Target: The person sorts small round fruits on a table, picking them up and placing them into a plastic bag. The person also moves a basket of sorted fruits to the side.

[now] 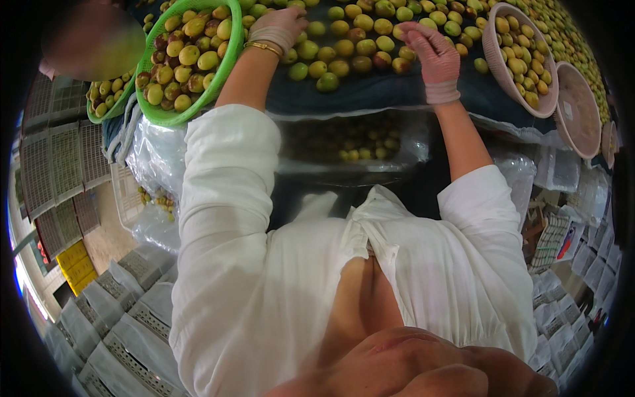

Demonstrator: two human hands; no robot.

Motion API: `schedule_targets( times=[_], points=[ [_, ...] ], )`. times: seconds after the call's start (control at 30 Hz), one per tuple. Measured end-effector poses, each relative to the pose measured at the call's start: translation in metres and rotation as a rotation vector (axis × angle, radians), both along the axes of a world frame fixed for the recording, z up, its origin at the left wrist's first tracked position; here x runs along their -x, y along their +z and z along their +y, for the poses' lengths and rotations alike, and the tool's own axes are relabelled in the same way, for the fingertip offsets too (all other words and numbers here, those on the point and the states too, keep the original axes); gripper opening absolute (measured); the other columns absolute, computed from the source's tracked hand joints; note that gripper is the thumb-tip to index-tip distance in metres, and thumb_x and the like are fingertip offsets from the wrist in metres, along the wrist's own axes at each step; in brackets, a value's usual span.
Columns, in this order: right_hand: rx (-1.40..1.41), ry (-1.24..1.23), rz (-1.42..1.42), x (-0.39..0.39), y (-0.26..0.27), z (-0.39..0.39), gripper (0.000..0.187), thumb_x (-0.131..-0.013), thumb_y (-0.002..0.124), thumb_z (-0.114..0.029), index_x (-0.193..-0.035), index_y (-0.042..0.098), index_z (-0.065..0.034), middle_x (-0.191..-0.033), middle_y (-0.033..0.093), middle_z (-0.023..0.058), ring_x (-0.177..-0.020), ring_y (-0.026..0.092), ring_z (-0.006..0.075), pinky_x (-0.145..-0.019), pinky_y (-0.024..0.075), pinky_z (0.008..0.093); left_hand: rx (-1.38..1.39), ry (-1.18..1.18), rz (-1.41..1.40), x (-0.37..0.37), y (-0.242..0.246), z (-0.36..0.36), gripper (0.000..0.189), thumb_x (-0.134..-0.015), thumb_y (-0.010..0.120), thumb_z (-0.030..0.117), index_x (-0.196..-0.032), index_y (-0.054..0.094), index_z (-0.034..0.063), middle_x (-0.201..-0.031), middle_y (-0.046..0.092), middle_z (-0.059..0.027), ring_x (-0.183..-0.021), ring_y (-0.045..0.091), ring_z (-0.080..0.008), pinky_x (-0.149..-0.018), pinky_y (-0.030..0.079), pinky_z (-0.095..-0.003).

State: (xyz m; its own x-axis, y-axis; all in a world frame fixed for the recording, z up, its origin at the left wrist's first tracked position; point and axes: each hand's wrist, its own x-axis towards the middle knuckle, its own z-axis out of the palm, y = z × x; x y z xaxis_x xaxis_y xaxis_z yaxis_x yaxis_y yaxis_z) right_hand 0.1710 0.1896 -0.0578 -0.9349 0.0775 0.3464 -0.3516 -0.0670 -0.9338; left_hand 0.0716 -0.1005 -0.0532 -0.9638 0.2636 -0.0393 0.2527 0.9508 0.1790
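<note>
Green, yellow and brown-flushed jujubes (344, 48) lie loose on a dark cloth (347, 99) before me. My left hand (278, 30), in a thin pinkish glove with a ribbed cuff, reaches among the fruit just right of a bright green plastic basket (237, 54) filled with jujubes. Its fingertips point away and blur, so I cannot see whether they hold a fruit. My right hand (436, 54), gloved the same way, is bent with thumb and fingers close together beside a yellowish jujube (398, 33). Whether it grips that fruit is not plain.
A pink basket (548, 94) of jujubes leans at the right, with another pink basket (580, 114) beside it. A person's blurred head (92, 42) is at upper left, near a second green basket (111, 111). Crates with white liners (119, 337) stand behind me.
</note>
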Motion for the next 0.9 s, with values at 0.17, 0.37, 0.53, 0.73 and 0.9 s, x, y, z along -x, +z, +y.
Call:
schedule_targets(
  times=[0.17,0.37,0.53,0.73,0.9],
  points=[
    [0.165,-0.01,-0.07,0.009,-0.006,0.008,0.021,-0.095,0.063,-0.011,-0.113,0.069,-0.0017,-0.108,0.071,0.0103,-0.093,0.07,0.0172,-0.081,0.0555,0.0248,0.185,0.025,-0.158,-0.008,0.009,0.022,0.031,-0.093,0.058,0.04,-0.117,0.063,0.0212,-0.113,0.068,-0.0086,-0.106,0.063,-0.0319,-0.087,0.051,-0.0447],
    [0.239,0.0,-0.065,0.009,-0.006,0.007,0.018,-0.093,0.065,-0.007,-0.108,0.07,0.0005,-0.102,0.072,0.0092,-0.089,0.07,0.014,-0.08,0.0559,0.0231,0.355,-0.029,-0.182,-0.014,0.035,0.034,0.032,-0.093,0.052,0.039,-0.113,0.066,0.0195,-0.113,0.068,-0.0093,-0.105,0.065,-0.0314,-0.088,0.052,-0.0449],
    [0.233,-0.015,-0.054,0.013,-0.014,0.007,0.018,-0.093,0.065,-0.007,-0.109,0.07,0.0001,-0.102,0.072,0.0091,-0.09,0.07,0.0146,-0.082,0.0569,0.0244,0.168,-0.2,-0.053,-0.014,0.043,0.055,0.03,-0.093,0.055,0.04,-0.118,0.062,0.0242,-0.11,0.068,-0.0082,-0.104,0.063,-0.0319,-0.088,0.051,-0.0436],
    [0.296,0.016,-0.023,0.021,-0.024,0.003,0.017,-0.092,0.065,-0.006,-0.108,0.07,0.0005,-0.102,0.072,0.0085,-0.09,0.07,0.0153,-0.082,0.0578,0.0263,0.261,-0.258,0.067,-0.009,0.011,0.077,0.031,-0.093,0.056,0.033,-0.123,0.06,0.024,-0.112,0.066,-0.009,-0.107,0.062,-0.0312,-0.09,0.051,-0.0454],
    [0.264,-0.057,-0.148,0.018,-0.016,0.01,0.017,-0.092,0.066,-0.012,-0.106,0.071,-0.0035,-0.099,0.072,0.0066,-0.088,0.069,0.0147,-0.077,0.0563,0.0266,0.129,-0.166,0.001,-0.005,0.027,0.066,0.026,-0.093,0.055,0.035,-0.114,0.065,0.0227,-0.094,0.071,-0.0087,-0.092,0.067,-0.0319,-0.081,0.054,-0.0453]
  ],
)
